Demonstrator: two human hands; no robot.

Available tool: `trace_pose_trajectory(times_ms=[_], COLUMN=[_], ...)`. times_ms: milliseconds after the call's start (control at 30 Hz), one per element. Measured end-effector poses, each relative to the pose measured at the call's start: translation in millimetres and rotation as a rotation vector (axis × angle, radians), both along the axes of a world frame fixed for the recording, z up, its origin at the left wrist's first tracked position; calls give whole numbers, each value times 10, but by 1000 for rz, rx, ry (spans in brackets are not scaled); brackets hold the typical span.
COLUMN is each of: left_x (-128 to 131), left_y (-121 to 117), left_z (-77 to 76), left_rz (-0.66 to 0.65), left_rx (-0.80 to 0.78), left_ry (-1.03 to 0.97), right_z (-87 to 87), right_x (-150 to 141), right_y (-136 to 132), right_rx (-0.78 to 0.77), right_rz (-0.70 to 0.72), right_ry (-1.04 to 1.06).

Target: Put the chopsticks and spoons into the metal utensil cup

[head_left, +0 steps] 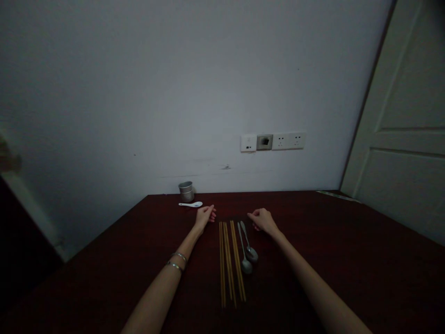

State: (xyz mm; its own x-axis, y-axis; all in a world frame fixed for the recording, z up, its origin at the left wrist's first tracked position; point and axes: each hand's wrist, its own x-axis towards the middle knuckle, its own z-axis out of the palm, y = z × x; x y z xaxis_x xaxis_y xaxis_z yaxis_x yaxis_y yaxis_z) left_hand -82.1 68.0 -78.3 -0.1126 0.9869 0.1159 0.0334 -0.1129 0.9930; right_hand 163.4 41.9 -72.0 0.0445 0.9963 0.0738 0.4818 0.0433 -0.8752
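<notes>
your two forearms (pixel 153 297) extend from seven and five o'clock; left hand (pixel 205 216) and right hand (pixel 264 220) released, loosely curled.
six chopsticks (pixel 238 260) lie at twelve; from them, two metal spoons (pixel 246 266) sit at two, right hand one, left hand eleven, near one white spoon (pixel 195 204), its mark too small to read, and one metal cup (pixel 187 192).

Tan chopsticks (pixel 229 260), grey spoons (pixel 246 266)
</notes>
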Motion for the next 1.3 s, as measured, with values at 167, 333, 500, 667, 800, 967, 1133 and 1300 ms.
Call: trace_pose_trajectory(times_ms=[167,333,500,667,800,967,1133,1300], left_x=[-366,-1139,-1466,-1416,-1374,-1341,-1366,-1373], left_y=[82,152,199,303,395,461,453,399], left_z=[428,641,314,207,251,245,239,351], left_rz=[223,718,711,535,486,459,441,442], left_rx=[84,200,-13,-75,-138,-199,-212,-157], left_ry=[-89,-49,-47,-204,-163,-144,-151,-150], right_z=[-128,-192,-189,-194,-185,-185,-202,-203], right_x=[249,313,268,261,255,240,232,232], right_y=[44,89,80,69,57,51,62,70], right_rx=[130,165,153,164,162,159,154,153], right_rz=[-11,-36,-27,-16,-18,-11,-20,-27], right_ry=[258,441,383,325,303,263,248,238])
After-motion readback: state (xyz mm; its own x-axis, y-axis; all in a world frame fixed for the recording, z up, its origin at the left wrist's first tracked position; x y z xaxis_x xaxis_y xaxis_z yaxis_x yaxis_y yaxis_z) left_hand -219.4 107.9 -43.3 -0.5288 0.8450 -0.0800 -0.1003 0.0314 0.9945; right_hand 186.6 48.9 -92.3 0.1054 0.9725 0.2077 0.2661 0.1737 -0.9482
